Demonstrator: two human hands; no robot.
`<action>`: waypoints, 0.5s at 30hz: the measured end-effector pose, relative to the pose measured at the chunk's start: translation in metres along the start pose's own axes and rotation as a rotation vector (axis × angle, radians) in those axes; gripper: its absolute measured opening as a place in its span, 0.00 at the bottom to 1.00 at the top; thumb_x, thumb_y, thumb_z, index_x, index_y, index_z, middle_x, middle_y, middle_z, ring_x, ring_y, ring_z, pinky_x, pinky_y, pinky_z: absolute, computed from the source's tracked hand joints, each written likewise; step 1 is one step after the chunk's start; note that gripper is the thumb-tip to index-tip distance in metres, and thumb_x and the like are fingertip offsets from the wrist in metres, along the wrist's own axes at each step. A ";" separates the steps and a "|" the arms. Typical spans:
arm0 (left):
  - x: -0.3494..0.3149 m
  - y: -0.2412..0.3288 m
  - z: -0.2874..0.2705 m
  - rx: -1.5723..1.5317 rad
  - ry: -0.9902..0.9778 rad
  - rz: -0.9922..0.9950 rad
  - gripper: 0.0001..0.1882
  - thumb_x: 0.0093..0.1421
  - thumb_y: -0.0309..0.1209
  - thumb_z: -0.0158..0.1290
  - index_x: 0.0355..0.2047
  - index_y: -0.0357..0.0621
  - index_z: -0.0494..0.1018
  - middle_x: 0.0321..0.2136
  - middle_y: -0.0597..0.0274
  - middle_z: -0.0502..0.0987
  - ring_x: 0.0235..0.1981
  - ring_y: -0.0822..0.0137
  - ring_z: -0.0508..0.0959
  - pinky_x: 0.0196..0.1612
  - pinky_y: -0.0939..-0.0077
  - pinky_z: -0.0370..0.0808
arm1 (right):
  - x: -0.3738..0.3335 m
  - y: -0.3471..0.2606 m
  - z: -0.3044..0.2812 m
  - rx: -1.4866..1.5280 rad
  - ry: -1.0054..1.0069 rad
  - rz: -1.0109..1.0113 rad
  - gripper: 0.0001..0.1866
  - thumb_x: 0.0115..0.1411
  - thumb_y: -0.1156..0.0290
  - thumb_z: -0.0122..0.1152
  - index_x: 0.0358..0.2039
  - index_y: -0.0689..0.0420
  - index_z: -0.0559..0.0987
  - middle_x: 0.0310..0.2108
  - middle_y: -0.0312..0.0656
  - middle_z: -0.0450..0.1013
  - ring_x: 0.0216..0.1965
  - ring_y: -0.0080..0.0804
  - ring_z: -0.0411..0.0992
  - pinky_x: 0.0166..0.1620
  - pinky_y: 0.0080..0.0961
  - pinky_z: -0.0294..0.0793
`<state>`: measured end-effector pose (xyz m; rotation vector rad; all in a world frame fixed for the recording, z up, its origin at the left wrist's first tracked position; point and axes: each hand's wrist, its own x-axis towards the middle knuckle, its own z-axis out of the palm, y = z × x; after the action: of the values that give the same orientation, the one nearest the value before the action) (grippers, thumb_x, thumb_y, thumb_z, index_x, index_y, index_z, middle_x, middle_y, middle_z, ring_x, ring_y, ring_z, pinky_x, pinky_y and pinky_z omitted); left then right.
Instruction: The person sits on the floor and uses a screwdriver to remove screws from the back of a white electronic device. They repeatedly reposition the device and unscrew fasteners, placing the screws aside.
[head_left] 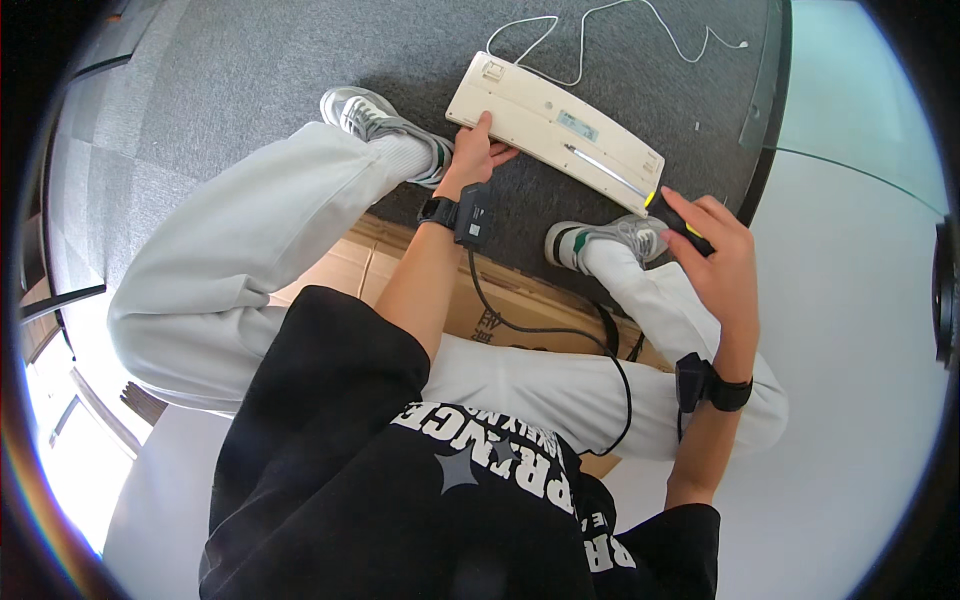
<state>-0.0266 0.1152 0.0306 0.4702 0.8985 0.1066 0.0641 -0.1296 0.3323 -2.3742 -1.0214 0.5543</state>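
A white computer keyboard (530,108) lies underside up and slanted, with small screw holes and a label showing on its back. My left hand (474,156) grips its near left edge, one finger resting on top and the others curled at the rim. In my right hand (715,252) is a screwdriver (652,200) with a black and yellow handle, fingers wrapped around it. Its long metal shaft reaches leftward over the keyboard's right half. Whether the tip touches the casing or sits in a hole, I cannot tell.
The keyboard's white cable (580,50) trails across the grey carpet (270,70). My shoes flank the keyboard, one left (375,115), one right (610,240). I sit above a cardboard box (500,325). A glass panel (850,90) stands at the right. A black cord (560,330) crosses my lap.
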 end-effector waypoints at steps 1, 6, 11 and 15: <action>-0.004 0.001 -0.001 0.026 -0.029 0.026 0.23 0.73 0.38 0.48 0.62 0.38 0.60 0.53 0.48 0.72 0.54 0.53 0.77 0.60 0.52 0.77 | 0.003 0.003 0.002 -0.023 -0.007 -0.005 0.24 0.52 0.78 0.71 0.52 0.55 0.83 0.31 0.42 0.73 0.28 0.36 0.71 0.33 0.27 0.70; -0.014 0.022 0.006 0.207 -0.254 0.161 0.22 0.68 0.29 0.53 0.58 0.31 0.64 0.50 0.47 0.76 0.49 0.54 0.81 0.54 0.58 0.83 | 0.003 0.011 0.014 -0.060 -0.013 -0.018 0.24 0.53 0.76 0.71 0.52 0.55 0.83 0.30 0.42 0.73 0.28 0.36 0.70 0.33 0.27 0.70; -0.026 0.055 0.040 0.470 -0.347 0.300 0.23 0.62 0.27 0.57 0.56 0.28 0.68 0.46 0.47 0.79 0.43 0.56 0.84 0.44 0.66 0.87 | -0.007 0.014 0.002 -0.013 0.053 -0.012 0.25 0.53 0.81 0.69 0.53 0.57 0.82 0.31 0.42 0.72 0.29 0.33 0.70 0.34 0.24 0.70; -0.050 0.088 0.076 0.701 -0.409 0.362 0.24 0.60 0.27 0.57 0.56 0.29 0.69 0.45 0.48 0.79 0.42 0.57 0.84 0.43 0.66 0.87 | -0.013 0.018 -0.011 0.034 0.081 -0.008 0.26 0.52 0.84 0.68 0.54 0.58 0.82 0.32 0.41 0.73 0.30 0.31 0.70 0.36 0.21 0.70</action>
<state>0.0098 0.1531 0.1455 1.2592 0.4165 0.0188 0.0714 -0.1529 0.3330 -2.3418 -0.9774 0.4650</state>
